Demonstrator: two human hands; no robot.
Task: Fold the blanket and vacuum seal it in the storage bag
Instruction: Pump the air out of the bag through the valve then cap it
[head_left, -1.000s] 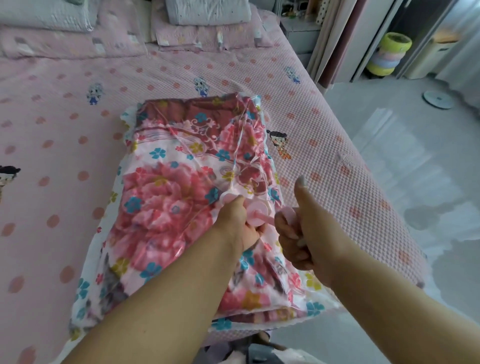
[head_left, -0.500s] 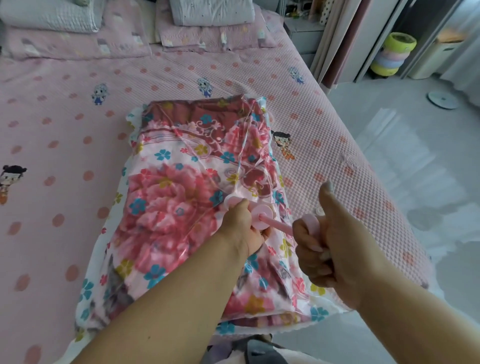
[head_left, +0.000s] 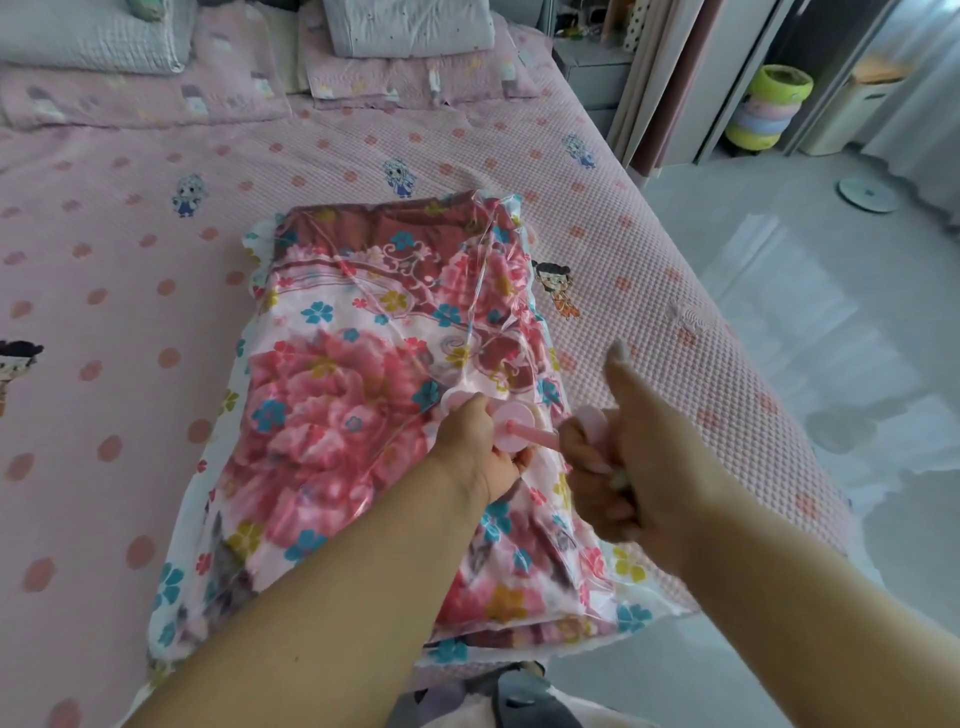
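Note:
The folded floral blanket (head_left: 332, 395) lies inside a clear plastic storage bag (head_left: 498, 244) on the pink bed (head_left: 130, 218). A pink hand pump (head_left: 511, 423) stands on the bag's valve near the bag's right half. My left hand (head_left: 480, 449) grips the pump's body and hides most of it. My right hand (head_left: 618, 452) grips the pump's round pink handle (head_left: 589, 421), thumb pointing up. The thin pink rod (head_left: 535, 435) shows between the pump's body and the handle, partly drawn out.
Pillows (head_left: 410, 26) lie at the head of the bed. The bed's right edge runs close to the bag, with a shiny grey floor (head_left: 831, 364) beyond. A stack of coloured rings (head_left: 763, 109) and a white bin (head_left: 857, 114) stand at the far right.
My right hand has drawn the handle out from the pump body toward me and to the right, exposing more of the rod. The left hand stays on the pump.

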